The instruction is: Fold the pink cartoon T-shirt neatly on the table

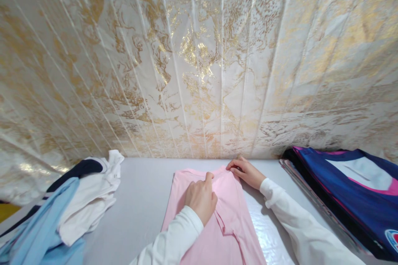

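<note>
A pink shirt (202,244) lies in front of me on the pale table, its sides drawn into a long narrow shape with a loose fold and creases on the right half. My left hand (201,199) rests on its upper middle, fingers curled down onto the cloth; the fingertips are partly hidden behind the hand. At the shirt's top right corner, my right hand (247,172) pinches the edge between thumb and fingers.
On the left lies a loose heap of clothes, with a white garment (88,211), a light blue garment (59,219) and a dark navy piece (76,174). A stack of folded clothes (336,198) stands at right. Behind the table (137,198) hangs a gold-patterned white covering (199,70).
</note>
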Demonstrator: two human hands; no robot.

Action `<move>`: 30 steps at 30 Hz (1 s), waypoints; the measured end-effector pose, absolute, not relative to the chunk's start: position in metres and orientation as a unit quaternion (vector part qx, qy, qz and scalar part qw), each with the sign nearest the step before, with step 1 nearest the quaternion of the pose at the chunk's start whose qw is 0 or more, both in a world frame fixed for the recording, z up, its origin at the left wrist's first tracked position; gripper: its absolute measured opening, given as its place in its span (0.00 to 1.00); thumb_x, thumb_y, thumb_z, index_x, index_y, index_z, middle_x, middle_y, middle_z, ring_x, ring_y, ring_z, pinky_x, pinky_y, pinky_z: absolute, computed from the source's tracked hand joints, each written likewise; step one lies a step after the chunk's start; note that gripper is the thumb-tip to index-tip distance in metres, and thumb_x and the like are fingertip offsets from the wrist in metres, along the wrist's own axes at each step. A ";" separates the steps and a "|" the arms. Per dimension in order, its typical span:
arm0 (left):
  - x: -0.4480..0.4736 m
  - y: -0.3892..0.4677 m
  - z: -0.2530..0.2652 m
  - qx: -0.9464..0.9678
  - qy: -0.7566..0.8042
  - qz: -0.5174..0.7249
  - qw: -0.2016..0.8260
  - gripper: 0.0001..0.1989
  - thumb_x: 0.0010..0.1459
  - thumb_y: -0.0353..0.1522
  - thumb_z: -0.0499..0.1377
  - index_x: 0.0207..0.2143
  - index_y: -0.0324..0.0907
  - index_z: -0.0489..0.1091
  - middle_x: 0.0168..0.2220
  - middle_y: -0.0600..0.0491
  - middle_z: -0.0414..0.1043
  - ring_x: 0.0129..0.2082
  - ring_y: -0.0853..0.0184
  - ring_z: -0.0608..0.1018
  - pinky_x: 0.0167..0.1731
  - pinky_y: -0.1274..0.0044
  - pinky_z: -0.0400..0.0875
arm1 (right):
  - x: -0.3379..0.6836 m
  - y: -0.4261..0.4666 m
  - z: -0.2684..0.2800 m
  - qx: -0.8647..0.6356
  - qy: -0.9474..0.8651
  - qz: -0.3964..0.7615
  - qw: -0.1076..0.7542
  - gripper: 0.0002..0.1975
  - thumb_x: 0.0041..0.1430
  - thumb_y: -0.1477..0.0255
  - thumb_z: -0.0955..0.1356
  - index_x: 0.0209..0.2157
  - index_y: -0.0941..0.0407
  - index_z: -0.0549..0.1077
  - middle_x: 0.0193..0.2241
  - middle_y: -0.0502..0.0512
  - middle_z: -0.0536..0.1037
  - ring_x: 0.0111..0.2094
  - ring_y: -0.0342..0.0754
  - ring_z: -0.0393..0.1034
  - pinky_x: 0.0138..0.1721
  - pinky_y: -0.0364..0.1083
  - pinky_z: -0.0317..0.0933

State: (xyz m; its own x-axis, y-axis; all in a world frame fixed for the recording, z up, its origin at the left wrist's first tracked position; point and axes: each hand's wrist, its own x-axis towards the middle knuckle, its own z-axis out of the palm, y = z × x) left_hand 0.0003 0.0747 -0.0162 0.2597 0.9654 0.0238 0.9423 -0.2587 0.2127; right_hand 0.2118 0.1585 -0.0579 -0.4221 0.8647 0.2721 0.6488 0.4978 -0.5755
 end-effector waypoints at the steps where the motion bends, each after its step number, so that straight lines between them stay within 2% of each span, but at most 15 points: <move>1: 0.000 0.076 -0.018 0.788 0.606 0.071 0.081 0.20 0.53 0.26 0.51 0.50 0.42 0.60 0.37 0.49 0.75 0.39 0.58 0.77 0.39 0.71 0.64 | 0.210 0.158 -0.058 -0.462 -0.821 0.189 0.276 0.11 0.59 0.70 0.61 0.35 0.55 0.74 0.29 0.54 0.72 0.37 0.51 0.62 0.42 0.51 0.56; 10: -0.007 0.083 -0.029 0.787 0.598 0.096 0.117 0.21 0.53 0.26 0.52 0.50 0.43 0.58 0.42 0.50 0.73 0.43 0.62 0.75 0.39 0.75 0.66 | 0.206 0.154 -0.057 -0.443 -0.842 0.134 0.278 0.10 0.57 0.78 0.61 0.34 0.55 0.73 0.33 0.55 0.72 0.38 0.50 0.61 0.41 0.49 0.55; 15: -0.006 0.078 -0.020 0.807 0.565 0.139 0.099 0.23 0.51 0.23 0.52 0.50 0.42 0.60 0.50 0.50 0.65 0.50 0.63 0.68 0.47 0.75 0.61 | 0.194 0.147 -0.051 -0.448 -0.840 0.054 0.302 0.11 0.56 0.80 0.61 0.36 0.55 0.71 0.36 0.57 0.71 0.40 0.51 0.62 0.42 0.48 0.56; 20: 0.004 0.066 -0.015 0.875 0.435 0.184 0.107 0.21 0.56 0.22 0.48 0.51 0.44 0.63 0.53 0.52 0.64 0.54 0.65 0.64 0.54 0.73 0.56 | 0.193 0.139 -0.046 -0.459 -0.801 0.088 0.374 0.14 0.54 0.81 0.58 0.39 0.55 0.68 0.37 0.56 0.72 0.40 0.49 0.66 0.42 0.48 0.59; 23: 0.008 0.058 -0.028 0.900 0.398 0.141 0.110 0.20 0.59 0.28 0.49 0.55 0.40 0.61 0.60 0.48 0.57 0.60 0.62 0.58 0.57 0.68 0.52 | 0.200 0.130 -0.051 -0.488 -0.767 0.124 0.398 0.15 0.53 0.79 0.57 0.40 0.55 0.68 0.38 0.56 0.73 0.41 0.49 0.68 0.44 0.48 0.62; 27: 0.012 0.053 -0.050 0.905 0.401 0.091 0.111 0.25 0.63 0.34 0.46 0.62 0.37 0.52 0.64 0.46 0.48 0.63 0.60 0.51 0.59 0.64 0.48 | 0.199 0.112 -0.065 -0.503 -0.768 0.127 0.376 0.19 0.55 0.78 0.57 0.46 0.54 0.68 0.45 0.58 0.74 0.48 0.49 0.68 0.50 0.50 0.61; 30: 0.010 0.054 -0.049 0.906 0.400 0.093 0.106 0.25 0.62 0.33 0.47 0.61 0.36 0.53 0.64 0.46 0.48 0.64 0.60 0.50 0.60 0.64 0.47 | 0.190 0.100 -0.076 -0.490 -0.808 0.088 0.316 0.20 0.59 0.73 0.57 0.52 0.56 0.68 0.54 0.61 0.69 0.56 0.52 0.62 0.55 0.53 0.58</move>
